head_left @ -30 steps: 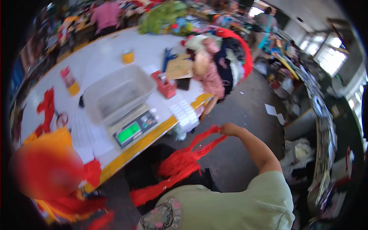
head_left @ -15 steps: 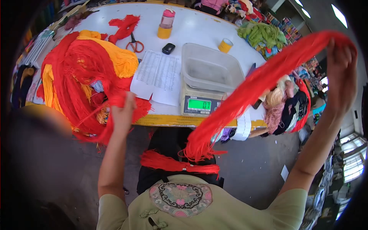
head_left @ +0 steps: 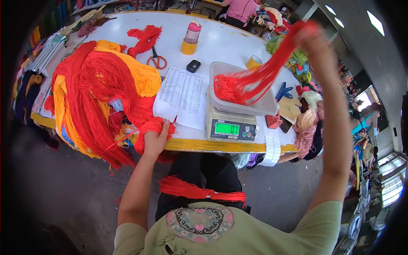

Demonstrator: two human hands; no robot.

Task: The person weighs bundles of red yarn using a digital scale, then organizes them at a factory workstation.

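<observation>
My right hand (head_left: 312,40), blurred and raised at the upper right, grips one end of a long red yarn hank (head_left: 272,70). The hank's loose lower end lies in the clear plastic tray (head_left: 265,106) on the digital scale (head_left: 231,128), whose green display seems to read 0.7. At the table's front edge, my left hand (head_left: 155,138) is closed around a bunch of red yarn (head_left: 151,126) beside the large pile of red and orange yarn (head_left: 97,80). Across my lap lies a tied red bundle (head_left: 191,190).
Printed sheets (head_left: 180,93), a black key fob (head_left: 193,66), scissors (head_left: 157,60), a pink-capped bottle (head_left: 191,38) and a tape roll (head_left: 253,62) lie on the table. Blue clips (head_left: 283,91) and mixed yarn (head_left: 307,123) are at right. A person in pink (head_left: 241,10) is at the far side.
My right hand has moved left, and the hank's hanging end has gone from above my lap into the tray. My left hand has shifted slightly right and down, still on red yarn.
</observation>
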